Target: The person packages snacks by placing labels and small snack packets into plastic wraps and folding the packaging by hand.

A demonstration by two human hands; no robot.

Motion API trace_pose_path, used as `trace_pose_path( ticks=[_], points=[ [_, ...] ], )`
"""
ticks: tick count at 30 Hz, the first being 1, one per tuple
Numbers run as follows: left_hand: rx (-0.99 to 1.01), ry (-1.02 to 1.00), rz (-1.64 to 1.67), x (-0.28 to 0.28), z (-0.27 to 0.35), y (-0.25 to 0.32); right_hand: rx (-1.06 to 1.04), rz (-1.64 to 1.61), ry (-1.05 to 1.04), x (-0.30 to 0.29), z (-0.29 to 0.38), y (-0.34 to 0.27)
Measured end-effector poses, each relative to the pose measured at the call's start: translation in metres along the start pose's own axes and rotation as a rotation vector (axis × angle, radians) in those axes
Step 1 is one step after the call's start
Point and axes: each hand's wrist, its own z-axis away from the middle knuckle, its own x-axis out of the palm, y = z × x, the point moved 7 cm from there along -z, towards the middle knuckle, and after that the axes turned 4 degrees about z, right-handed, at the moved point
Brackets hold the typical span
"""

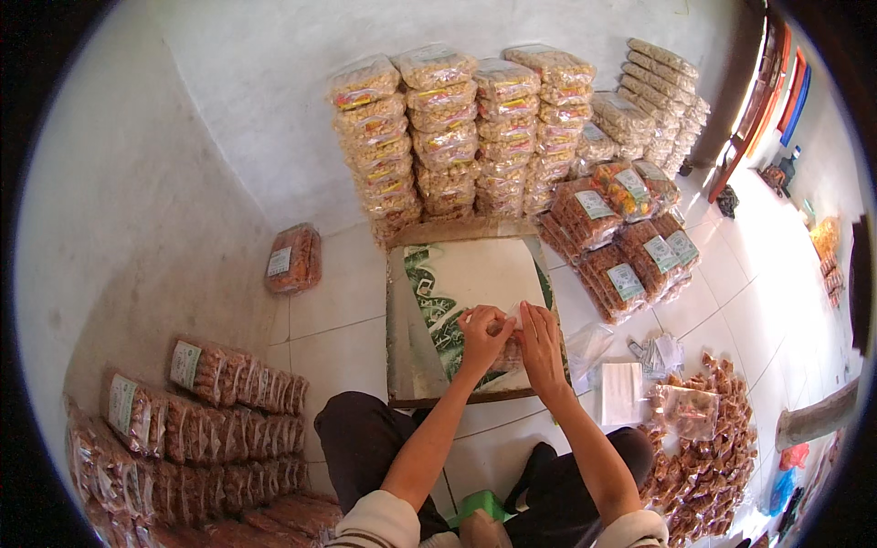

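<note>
A small clear plastic bag with brownish contents lies on a low table, mostly hidden under my hands. With thumb and fingertips, my left hand pinches the upper edge of the bag. My right hand lies along the bag's right side, its fingers straight and close together at the whitish plastic flap. A white sheet with a green and black print covers much of the tabletop.
Tall stacks of bagged puffed snacks stand behind the table. Labelled brown packs are piled right, packed rows left. White sheets, paper labels and many small brown packets lie on the floor. A green object sits between my legs.
</note>
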Motion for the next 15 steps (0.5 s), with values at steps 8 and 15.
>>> trace_pose_path(
  ticks=[8,15],
  points=[
    [0.066,0.082,-0.001,-0.004,0.001,-0.004,0.052,-0.115,-0.050,0.012,0.000,0.009],
    [0.093,0.041,-0.031,-0.001,0.004,0.004,0.098,-0.257,-0.010,0.009,-0.002,0.014]
  ],
)
